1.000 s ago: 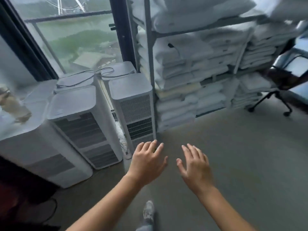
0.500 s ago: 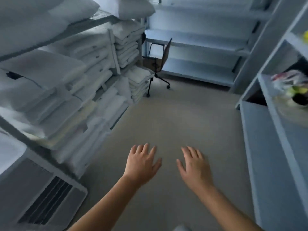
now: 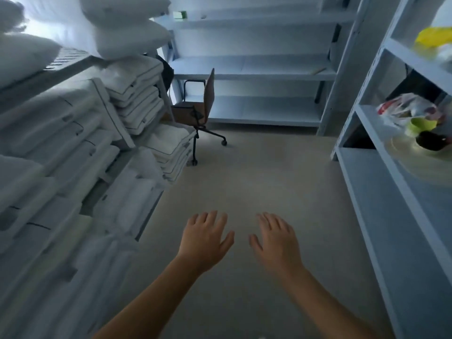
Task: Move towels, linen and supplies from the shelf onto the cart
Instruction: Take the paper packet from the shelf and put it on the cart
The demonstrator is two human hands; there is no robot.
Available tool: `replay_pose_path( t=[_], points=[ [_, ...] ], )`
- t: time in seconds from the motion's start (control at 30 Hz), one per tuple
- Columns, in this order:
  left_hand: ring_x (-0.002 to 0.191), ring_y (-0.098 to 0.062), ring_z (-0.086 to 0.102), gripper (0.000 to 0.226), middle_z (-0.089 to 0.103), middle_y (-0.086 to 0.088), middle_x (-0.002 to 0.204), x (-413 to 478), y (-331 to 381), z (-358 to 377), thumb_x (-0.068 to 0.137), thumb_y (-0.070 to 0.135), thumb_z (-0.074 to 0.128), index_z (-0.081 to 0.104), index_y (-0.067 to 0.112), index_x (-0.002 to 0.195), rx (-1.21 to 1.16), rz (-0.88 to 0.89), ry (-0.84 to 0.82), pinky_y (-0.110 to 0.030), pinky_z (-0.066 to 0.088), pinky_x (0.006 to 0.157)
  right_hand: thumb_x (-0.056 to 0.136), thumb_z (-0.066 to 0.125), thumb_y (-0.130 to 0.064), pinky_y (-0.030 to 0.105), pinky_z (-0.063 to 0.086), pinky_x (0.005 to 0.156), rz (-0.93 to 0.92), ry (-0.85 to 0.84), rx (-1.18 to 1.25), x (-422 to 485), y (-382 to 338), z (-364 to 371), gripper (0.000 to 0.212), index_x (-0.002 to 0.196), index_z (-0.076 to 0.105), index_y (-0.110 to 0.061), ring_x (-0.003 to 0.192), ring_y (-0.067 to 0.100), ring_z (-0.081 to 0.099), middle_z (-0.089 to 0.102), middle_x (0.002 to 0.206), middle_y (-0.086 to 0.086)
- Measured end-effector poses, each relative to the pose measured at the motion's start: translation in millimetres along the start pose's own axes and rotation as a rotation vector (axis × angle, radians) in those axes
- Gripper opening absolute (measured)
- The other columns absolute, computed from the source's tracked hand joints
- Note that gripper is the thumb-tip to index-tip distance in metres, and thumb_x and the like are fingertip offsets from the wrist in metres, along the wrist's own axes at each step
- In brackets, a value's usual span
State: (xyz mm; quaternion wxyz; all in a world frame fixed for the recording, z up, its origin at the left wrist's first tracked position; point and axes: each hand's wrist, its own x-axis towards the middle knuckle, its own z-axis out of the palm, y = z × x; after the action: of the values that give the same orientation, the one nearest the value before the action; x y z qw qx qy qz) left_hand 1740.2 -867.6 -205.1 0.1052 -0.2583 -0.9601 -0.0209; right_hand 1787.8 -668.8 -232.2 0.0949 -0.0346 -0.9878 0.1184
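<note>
Storeroom | we had turned from window to aisle | left hand, right hand spread, empty | linen untouched

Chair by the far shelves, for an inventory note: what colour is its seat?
Brown, on a black frame; chair shows in the head view.

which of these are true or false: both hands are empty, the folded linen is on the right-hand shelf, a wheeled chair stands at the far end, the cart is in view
1. Both hands are empty. True: the left hand and right hand hold nothing.
2. The folded linen is on the right-hand shelf. False: it is stacked on the left.
3. A wheeled chair stands at the far end. True.
4. The cart is in view. False: none shows.
</note>
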Motion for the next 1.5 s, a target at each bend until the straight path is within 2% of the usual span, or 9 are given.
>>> replay_pose_path(
  t=[0.2, 0.43, 0.67, 0.77, 0.93, 1.23, 1.4, 1.5],
  points=[
    [0.099, -0.026, 0.066, 0.053, 0.068, -0.004, 0.117, 105.2, -24.5, 10.9, 0.096, 0.055, 0.038, 0.063, 0.017, 0.123, -0.081, -0.066, 0.029, -0.039, 0.051, 0.084, 0.085, 0.045, -0.048, 0.041, 0.050, 0.092, 0.009, 0.036, -0.027, 115.0, 22.2, -6.3, 0.056, 0.123, 0.065, -0.012, 0.111, 0.029, 0.061, 0.067, 0.121, 0.008],
    [0.101, -0.024, 0.066, 0.053, 0.068, -0.003, 0.119, 261.1, -69.8, 56.0, 0.097, 0.055, 0.038, 0.062, 0.018, 0.125, -0.115, 0.014, 0.052, -0.038, 0.050, 0.086, 0.090, 0.042, -0.047, 0.042, 0.049, 0.095, 0.028, 0.075, -0.063, 261.5, 47.9, 18.3, 0.055, 0.127, 0.062, -0.011, 0.115, 0.029, 0.059, 0.065, 0.123, 0.009],
    [0.098, -0.027, 0.066, 0.052, 0.068, -0.004, 0.114, 428.6, -98.6, 77.1, 0.096, 0.054, 0.036, 0.062, 0.018, 0.122, -0.164, 0.164, 0.022, -0.039, 0.050, 0.083, 0.093, 0.038, -0.048, 0.042, 0.049, 0.093, 0.160, 0.095, -0.075, 394.7, 78.9, 13.3, 0.055, 0.127, 0.060, -0.011, 0.116, 0.027, 0.057, 0.064, 0.123, 0.006],
    [0.099, -0.027, 0.066, 0.051, 0.068, -0.004, 0.116, 501.7, -93.7, 84.1, 0.096, 0.055, 0.037, 0.063, 0.019, 0.122, -0.178, 0.209, 0.053, -0.039, 0.050, 0.084, 0.091, 0.040, -0.046, 0.042, 0.050, 0.091, 0.216, 0.137, -0.090, 444.5, 104.1, 8.7, 0.054, 0.125, 0.062, -0.010, 0.112, 0.027, 0.060, 0.066, 0.120, 0.006],
    [0.103, -0.026, 0.064, 0.054, 0.066, -0.004, 0.120, 624.6, -77.2, 118.0, 0.097, 0.056, 0.035, 0.061, 0.019, 0.124, -0.188, 0.273, 0.048, -0.039, 0.048, 0.085, 0.093, 0.035, -0.048, 0.041, 0.046, 0.099, 0.250, 0.143, -0.069, 542.9, 166.8, 22.5, 0.056, 0.132, 0.057, -0.013, 0.122, 0.024, 0.054, 0.061, 0.131, 0.004],
    [0.104, -0.026, 0.064, 0.055, 0.066, -0.005, 0.119, 834.9, -79.5, 149.0, 0.096, 0.056, 0.035, 0.060, 0.017, 0.126, -0.097, 0.238, 0.055, -0.040, 0.049, 0.088, 0.094, 0.027, -0.052, 0.041, 0.040, 0.107, 0.221, 0.094, -0.019, 748.3, 278.0, 32.4, 0.064, 0.141, 0.050, -0.015, 0.130, 0.024, 0.047, 0.055, 0.140, 0.003],
    [0.104, -0.025, 0.063, 0.053, 0.065, -0.004, 0.120, 942.0, -84.3, 168.9, 0.096, 0.055, 0.040, 0.060, 0.017, 0.126, -0.117, 0.206, 0.107, -0.040, 0.047, 0.088, 0.094, 0.030, -0.050, 0.041, 0.042, 0.105, 0.200, 0.123, -0.022, 855.9, 326.0, 29.8, 0.062, 0.138, 0.053, -0.013, 0.128, 0.024, 0.049, 0.057, 0.136, 0.004],
    [0.097, -0.025, 0.062, 0.050, 0.064, 0.000, 0.113, 1011.1, -83.5, 194.0, 0.095, 0.054, 0.040, 0.060, 0.018, 0.123, -0.142, 0.217, 0.116, -0.039, 0.045, 0.086, 0.093, 0.032, -0.049, 0.042, 0.044, 0.102, 0.194, 0.124, -0.031, 917.2, 355.8, 39.0, 0.060, 0.135, 0.055, -0.012, 0.126, 0.026, 0.052, 0.059, 0.134, 0.006]
  ],
)
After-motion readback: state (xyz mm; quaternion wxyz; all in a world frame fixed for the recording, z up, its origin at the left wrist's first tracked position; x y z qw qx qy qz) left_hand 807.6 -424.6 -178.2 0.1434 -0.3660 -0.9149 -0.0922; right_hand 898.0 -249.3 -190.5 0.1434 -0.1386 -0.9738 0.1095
